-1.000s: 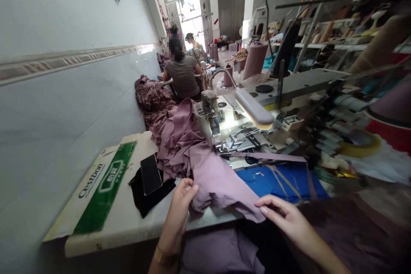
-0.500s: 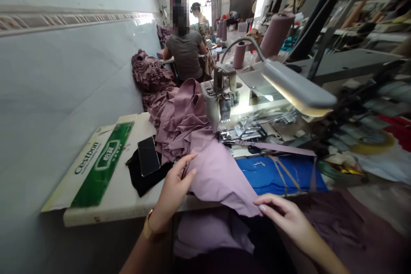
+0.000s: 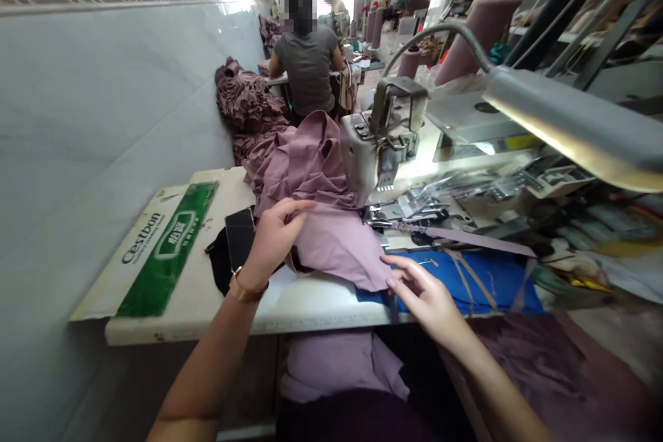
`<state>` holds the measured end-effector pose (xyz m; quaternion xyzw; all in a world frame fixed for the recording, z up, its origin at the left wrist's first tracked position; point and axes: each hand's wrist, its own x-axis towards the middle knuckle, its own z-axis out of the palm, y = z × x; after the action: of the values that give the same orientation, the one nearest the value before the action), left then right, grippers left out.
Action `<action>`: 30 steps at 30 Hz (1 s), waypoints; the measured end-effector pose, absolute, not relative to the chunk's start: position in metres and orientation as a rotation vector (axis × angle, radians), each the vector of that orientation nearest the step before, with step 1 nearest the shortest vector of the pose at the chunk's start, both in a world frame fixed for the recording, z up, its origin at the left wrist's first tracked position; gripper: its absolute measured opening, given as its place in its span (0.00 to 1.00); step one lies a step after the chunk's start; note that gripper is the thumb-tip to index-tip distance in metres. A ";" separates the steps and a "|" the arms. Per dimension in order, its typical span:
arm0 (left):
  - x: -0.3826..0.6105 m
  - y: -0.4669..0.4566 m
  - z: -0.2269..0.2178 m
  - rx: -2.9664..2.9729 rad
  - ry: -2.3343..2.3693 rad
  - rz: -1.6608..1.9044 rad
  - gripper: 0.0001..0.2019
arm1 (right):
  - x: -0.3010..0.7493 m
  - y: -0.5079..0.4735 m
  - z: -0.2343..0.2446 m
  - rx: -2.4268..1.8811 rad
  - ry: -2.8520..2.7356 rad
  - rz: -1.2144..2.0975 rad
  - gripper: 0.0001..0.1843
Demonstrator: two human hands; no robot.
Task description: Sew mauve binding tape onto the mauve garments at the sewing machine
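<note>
A mauve fabric piece (image 3: 342, 245) lies on the white table, running back into a heap of the same cloth beside the sewing machine (image 3: 380, 145). My left hand (image 3: 280, 231) is closed on its left edge, thumb and index finger at the cloth. At the front right corner, my right hand (image 3: 419, 290) pinches the fabric between thumb and fingers. A narrow mauve strip (image 3: 466, 236) runs from the machine's needle area to the right. Beneath the cloth's right side is a blue sheet (image 3: 481, 283).
A black phone (image 3: 239, 238) rests on dark cloth at left, near a green-and-white Cestbon board (image 3: 170, 242). A lamp (image 3: 574, 121) overhangs the machine on the right. Thread cones (image 3: 479, 34) stand behind. A person in a grey shirt (image 3: 305, 69) sits ahead. More mauve fabric (image 3: 336, 366) lies below the table edge.
Both hands have moved forward toward the machine, carrying the fabric's front edge from beyond the table's edge back over the tabletop. The camera view has also shifted.
</note>
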<state>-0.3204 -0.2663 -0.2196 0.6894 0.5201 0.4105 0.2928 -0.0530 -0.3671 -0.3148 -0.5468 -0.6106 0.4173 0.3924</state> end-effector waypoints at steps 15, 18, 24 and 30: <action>-0.317 -0.194 -0.191 1.974 1.321 1.301 0.14 | -0.059 -0.328 -0.288 -1.444 -2.011 0.418 0.19; -0.317 -0.183 -0.185 1.996 1.326 1.352 0.14 | -0.061 -0.319 -0.275 -1.557 -2.132 0.364 0.21; -0.330 -0.207 -0.187 2.136 1.445 1.454 0.14 | -0.065 -0.315 -0.263 -1.597 -2.166 0.327 0.19; -0.361 -0.305 -0.244 1.974 1.905 1.095 0.15 | -0.060 -0.353 -0.277 -1.466 -1.831 0.859 0.16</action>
<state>-0.3606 -0.3054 -0.2441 0.6654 0.6421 0.3690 0.0938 -0.0600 -0.3526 -0.2772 -0.5567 -0.6953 0.3263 0.3165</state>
